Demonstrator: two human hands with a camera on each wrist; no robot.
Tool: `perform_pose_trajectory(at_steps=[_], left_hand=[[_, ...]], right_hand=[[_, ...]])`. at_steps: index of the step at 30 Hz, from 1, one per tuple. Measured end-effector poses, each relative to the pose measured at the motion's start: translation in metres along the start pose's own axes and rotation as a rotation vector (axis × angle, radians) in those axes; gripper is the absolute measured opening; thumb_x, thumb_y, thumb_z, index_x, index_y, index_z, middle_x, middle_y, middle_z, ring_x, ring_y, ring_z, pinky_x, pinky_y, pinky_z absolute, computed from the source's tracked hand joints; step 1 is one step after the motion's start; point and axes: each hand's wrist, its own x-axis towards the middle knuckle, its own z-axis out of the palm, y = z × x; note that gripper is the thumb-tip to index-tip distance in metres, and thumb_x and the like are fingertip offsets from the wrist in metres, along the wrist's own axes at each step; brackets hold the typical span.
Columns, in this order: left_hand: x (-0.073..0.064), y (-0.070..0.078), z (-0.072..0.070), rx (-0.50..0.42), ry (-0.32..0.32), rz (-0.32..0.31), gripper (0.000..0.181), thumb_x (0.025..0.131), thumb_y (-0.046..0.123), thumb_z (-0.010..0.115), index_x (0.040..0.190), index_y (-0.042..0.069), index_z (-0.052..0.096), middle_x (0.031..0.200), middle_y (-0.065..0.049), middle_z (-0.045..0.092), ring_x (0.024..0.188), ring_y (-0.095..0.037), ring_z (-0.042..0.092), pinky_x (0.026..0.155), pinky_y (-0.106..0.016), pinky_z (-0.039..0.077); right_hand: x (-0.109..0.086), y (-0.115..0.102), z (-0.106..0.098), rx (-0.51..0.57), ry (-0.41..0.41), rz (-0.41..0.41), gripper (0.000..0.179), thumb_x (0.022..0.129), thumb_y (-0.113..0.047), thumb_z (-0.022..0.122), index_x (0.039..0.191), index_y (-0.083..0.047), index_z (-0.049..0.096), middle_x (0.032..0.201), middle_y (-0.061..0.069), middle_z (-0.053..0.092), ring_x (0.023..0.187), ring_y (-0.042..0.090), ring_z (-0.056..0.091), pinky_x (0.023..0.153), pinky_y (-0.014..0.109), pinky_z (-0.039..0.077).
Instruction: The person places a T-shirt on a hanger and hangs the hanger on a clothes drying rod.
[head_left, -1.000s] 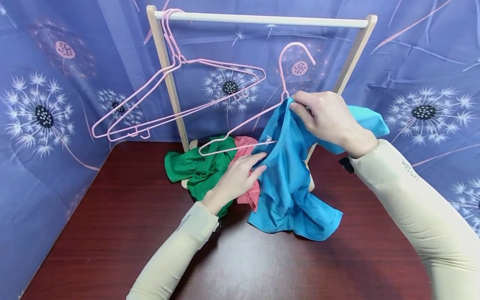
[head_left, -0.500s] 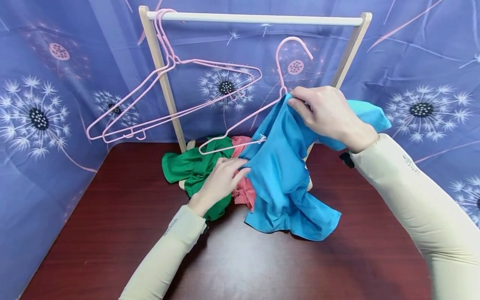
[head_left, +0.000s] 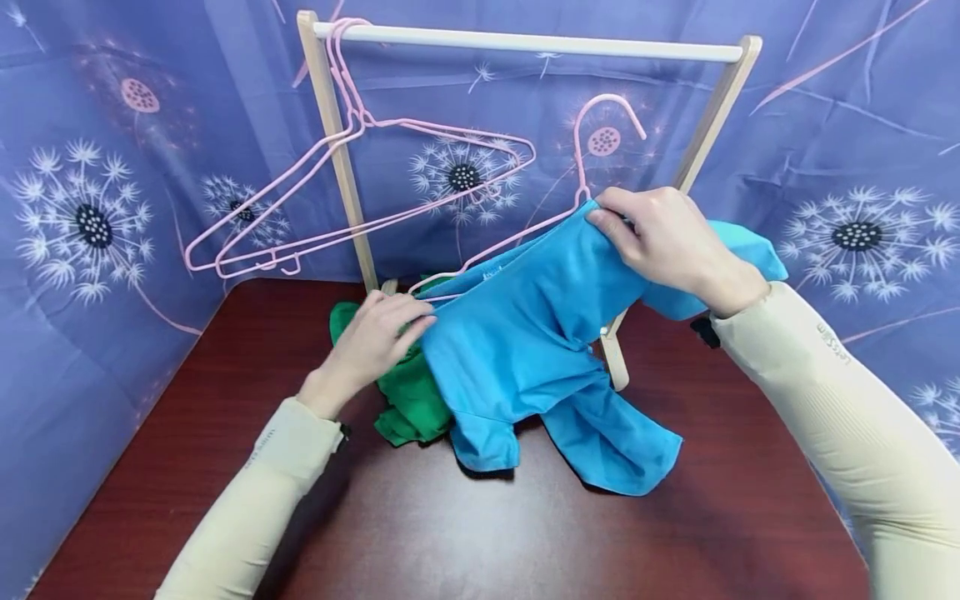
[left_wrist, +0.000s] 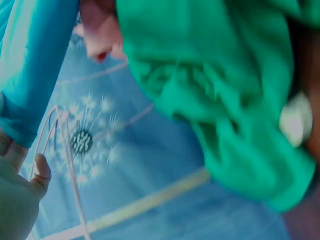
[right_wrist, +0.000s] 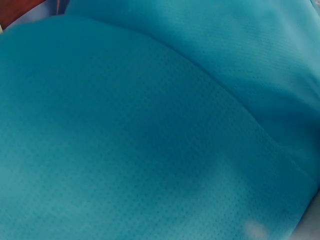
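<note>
A blue T-shirt (head_left: 510, 333) hangs stretched between my two hands, its neckline running along a pink hanger (head_left: 609, 98). My right hand (head_left: 671, 242) pinches the cloth just below the hanger's hook, thumb against fingers. At the hanger's left end, my left hand (head_left: 367, 346) holds the other side of the neckline, fingers curled at the edge. In the left wrist view, blue cloth covers the fingertips of the left hand (left_wrist: 20, 200) and the thumb stands apart. Most of the hanger's lower bar is hidden by the shirt. Blue cloth fills the right wrist view.
Behind stands a wooden rack with a white bar (head_left: 525, 42). Two pink hangers (head_left: 362, 117) hang at its left end. A green garment (head_left: 416, 392) lies on the dark red table (head_left: 480, 550), partly under the shirt. A patterned blue curtain (head_left: 855, 150) surrounds the table.
My left hand has moved left and drawn the shirt's neckline along to the hanger's left end. The pink garment is now covered in the head view. My right hand keeps its pinch.
</note>
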Motion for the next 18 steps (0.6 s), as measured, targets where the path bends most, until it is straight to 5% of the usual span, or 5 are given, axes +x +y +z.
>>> perform_pose_trajectory(at_steps=[8, 18], left_hand=[[0.02, -0.011, -0.046, 0.085, -0.014, 0.154, 0.012, 0.089, 0.01, 0.072, 0.1, 0.006, 0.071, 0.084, -0.004, 0.064, 0.073, -0.019, 0.056, 0.068, -0.038, 0.034], [0.051, -0.008, -0.067, 0.091, -0.087, 0.22, 0.008, 0.091, 0.009, 0.07, 0.098, 0.006, 0.07, 0.084, -0.004, 0.064, 0.076, -0.021, 0.057, 0.071, -0.04, 0.038]], right_hand=[[-0.004, 0.003, 0.001, 0.021, 0.025, -0.002, 0.006, 0.096, -0.009, 0.062, 0.09, -0.008, 0.061, 0.059, -0.004, 0.032, 0.049, 0.012, 0.035, 0.051, 0.033, 0.028], [-0.008, 0.005, -0.003, 0.031, 0.032, 0.014, 0.008, 0.096, -0.007, 0.063, 0.088, -0.007, 0.061, 0.058, -0.004, 0.031, 0.048, 0.012, 0.033, 0.052, 0.032, 0.027]])
